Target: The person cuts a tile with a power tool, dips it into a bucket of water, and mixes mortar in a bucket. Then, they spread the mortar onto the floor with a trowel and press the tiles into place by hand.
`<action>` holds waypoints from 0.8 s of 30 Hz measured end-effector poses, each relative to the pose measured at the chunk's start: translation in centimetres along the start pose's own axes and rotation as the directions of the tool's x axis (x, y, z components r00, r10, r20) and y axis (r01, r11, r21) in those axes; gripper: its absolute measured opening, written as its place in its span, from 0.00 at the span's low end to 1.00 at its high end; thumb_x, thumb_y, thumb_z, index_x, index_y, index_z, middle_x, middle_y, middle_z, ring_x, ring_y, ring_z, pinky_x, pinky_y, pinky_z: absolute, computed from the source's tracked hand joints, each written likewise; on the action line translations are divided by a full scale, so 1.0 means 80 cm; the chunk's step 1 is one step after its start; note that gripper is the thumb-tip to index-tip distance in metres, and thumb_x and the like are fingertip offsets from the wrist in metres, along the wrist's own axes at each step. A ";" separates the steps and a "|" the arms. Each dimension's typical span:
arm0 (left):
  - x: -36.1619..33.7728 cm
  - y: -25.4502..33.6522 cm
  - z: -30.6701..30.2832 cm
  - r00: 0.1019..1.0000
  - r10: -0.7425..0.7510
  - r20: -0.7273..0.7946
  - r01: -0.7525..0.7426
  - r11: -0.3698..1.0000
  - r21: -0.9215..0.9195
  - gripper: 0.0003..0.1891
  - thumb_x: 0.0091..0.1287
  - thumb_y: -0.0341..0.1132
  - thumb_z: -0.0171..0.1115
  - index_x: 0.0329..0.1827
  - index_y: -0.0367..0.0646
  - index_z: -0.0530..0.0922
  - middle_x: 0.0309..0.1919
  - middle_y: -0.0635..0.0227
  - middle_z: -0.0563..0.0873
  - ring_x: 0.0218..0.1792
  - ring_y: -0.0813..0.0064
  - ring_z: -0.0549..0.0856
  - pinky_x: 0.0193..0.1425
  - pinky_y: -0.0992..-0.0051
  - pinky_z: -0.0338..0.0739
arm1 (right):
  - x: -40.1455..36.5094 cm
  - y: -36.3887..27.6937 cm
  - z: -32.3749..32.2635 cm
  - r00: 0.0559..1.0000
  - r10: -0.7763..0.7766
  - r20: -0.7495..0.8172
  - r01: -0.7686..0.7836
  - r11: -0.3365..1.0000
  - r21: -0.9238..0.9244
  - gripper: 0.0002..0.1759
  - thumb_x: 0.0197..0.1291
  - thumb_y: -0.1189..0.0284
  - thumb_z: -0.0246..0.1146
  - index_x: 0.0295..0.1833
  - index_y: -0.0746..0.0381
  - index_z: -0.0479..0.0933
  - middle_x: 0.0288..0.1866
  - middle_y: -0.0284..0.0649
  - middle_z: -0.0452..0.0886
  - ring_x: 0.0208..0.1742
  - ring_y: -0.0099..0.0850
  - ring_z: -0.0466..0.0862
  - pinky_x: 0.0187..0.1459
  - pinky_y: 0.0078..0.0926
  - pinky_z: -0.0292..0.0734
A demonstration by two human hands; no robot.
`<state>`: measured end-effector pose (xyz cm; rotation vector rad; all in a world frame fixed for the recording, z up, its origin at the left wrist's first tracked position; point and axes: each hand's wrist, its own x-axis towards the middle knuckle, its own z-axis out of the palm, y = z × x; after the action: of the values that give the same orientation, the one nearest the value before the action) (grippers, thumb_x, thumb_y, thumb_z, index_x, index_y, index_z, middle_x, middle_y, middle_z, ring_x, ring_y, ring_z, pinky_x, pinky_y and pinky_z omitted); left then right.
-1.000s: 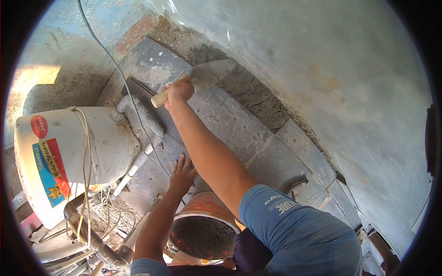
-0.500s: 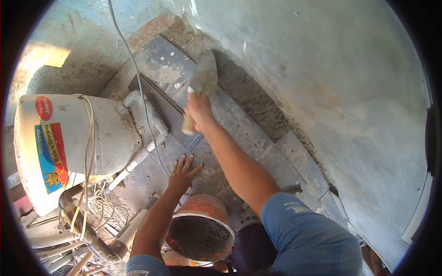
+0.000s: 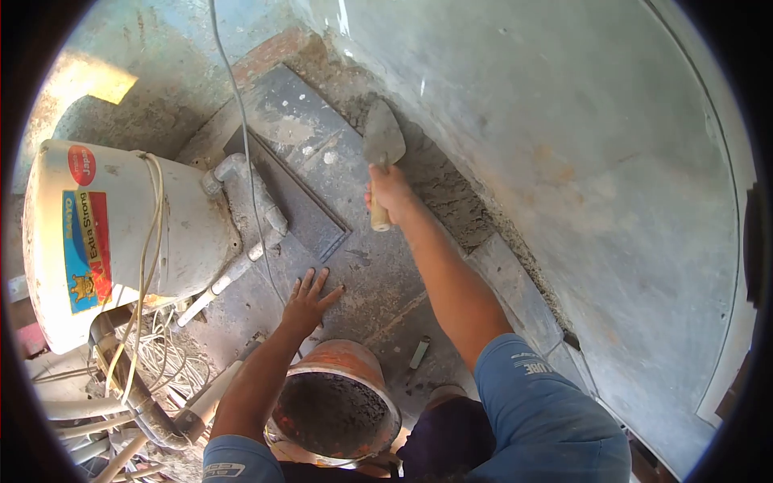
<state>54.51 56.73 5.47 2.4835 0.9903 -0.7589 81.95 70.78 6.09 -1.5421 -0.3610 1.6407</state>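
My right hand [image 3: 390, 193] is closed round the wooden handle of a trowel [image 3: 383, 138]. Its grey, pointed blade lies over the edge of a strip of wet mortar [image 3: 439, 181] along the wall. My left hand [image 3: 306, 304] rests on the grey floor tiles [image 3: 378, 278], fingers spread, holding nothing. Close below that hand stands an orange bucket [image 3: 342, 358] with dark grey mortar inside. Stacked loose tiles [image 3: 294, 197] lie ahead of the left hand.
A white tank [image 3: 193, 225] with a grey pipe [image 3: 278, 221] attached lies at left. A thin cable [image 3: 239, 105] hangs across the view. Pipes and tangled cord [image 3: 161, 354] fill the lower left. The grey wall [image 3: 564, 161] bounds the right side. A small green object [image 3: 419, 352] lies beside the bucket.
My right hand has moved the trowel right and slightly down, its blade now nearer the mortar strip. The left hand stays on the tiles. The whole view has shifted a little.
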 end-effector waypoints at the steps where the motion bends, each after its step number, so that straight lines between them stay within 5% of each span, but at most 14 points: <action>1: -0.002 -0.001 0.003 0.999 0.019 -0.025 -0.019 1.000 0.008 0.57 0.36 0.42 0.82 0.75 0.69 0.59 0.79 0.55 0.46 0.77 0.45 0.51 0.76 0.47 0.57 | -0.011 0.013 0.004 0.995 0.020 -0.093 -0.014 0.997 0.071 0.19 0.70 0.59 0.54 0.55 0.63 0.65 0.40 0.41 0.75 0.27 0.28 0.78 0.27 0.33 0.80; 8: 0.001 0.000 -0.004 0.998 0.033 -0.044 -0.033 0.999 -0.001 0.57 0.37 0.41 0.82 0.75 0.68 0.59 0.78 0.53 0.47 0.77 0.43 0.51 0.75 0.46 0.58 | -0.092 0.043 0.010 0.961 0.104 -0.257 -0.029 0.960 0.280 0.21 0.69 0.59 0.54 0.58 0.62 0.63 0.42 0.43 0.75 0.27 0.30 0.80 0.25 0.35 0.79; 10: -0.003 0.004 -0.007 1.000 0.001 -0.005 -0.001 1.000 -0.004 0.57 0.39 0.41 0.81 0.76 0.73 0.58 0.79 0.59 0.48 0.77 0.47 0.51 0.76 0.49 0.57 | -0.086 0.025 0.024 0.976 -0.016 -0.216 0.047 0.989 0.139 0.21 0.69 0.60 0.55 0.58 0.61 0.62 0.39 0.39 0.72 0.26 0.27 0.76 0.25 0.31 0.76; 13: -0.001 0.006 -0.007 1.000 -0.015 0.020 0.015 1.000 -0.013 0.56 0.40 0.41 0.81 0.76 0.71 0.57 0.79 0.58 0.46 0.78 0.47 0.49 0.76 0.48 0.55 | -0.040 0.004 0.040 0.986 -0.029 -0.161 0.059 0.981 0.184 0.21 0.68 0.60 0.55 0.59 0.61 0.63 0.39 0.40 0.72 0.26 0.27 0.76 0.25 0.31 0.76; 15: 0.001 0.006 -0.005 1.000 -0.007 0.029 0.007 1.000 -0.007 0.56 0.41 0.41 0.81 0.76 0.71 0.57 0.79 0.58 0.46 0.78 0.47 0.48 0.77 0.48 0.54 | -0.022 0.009 0.039 0.976 -0.018 -0.218 0.051 0.988 0.146 0.25 0.67 0.60 0.55 0.62 0.64 0.62 0.38 0.48 0.78 0.23 0.36 0.82 0.24 0.34 0.80; 24: 0.002 0.004 0.003 1.000 -0.008 0.026 0.009 1.000 -0.011 0.56 0.42 0.40 0.81 0.77 0.70 0.56 0.80 0.56 0.44 0.78 0.45 0.47 0.77 0.48 0.53 | -0.186 0.126 -0.098 0.925 0.214 -0.313 -0.132 0.956 0.262 0.17 0.70 0.58 0.54 0.55 0.57 0.64 0.35 0.35 0.71 0.25 0.25 0.74 0.26 0.30 0.76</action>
<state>54.80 56.47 5.25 2.4553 0.9936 -0.7850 83.97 51.34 7.56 -1.6690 0.1578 1.4503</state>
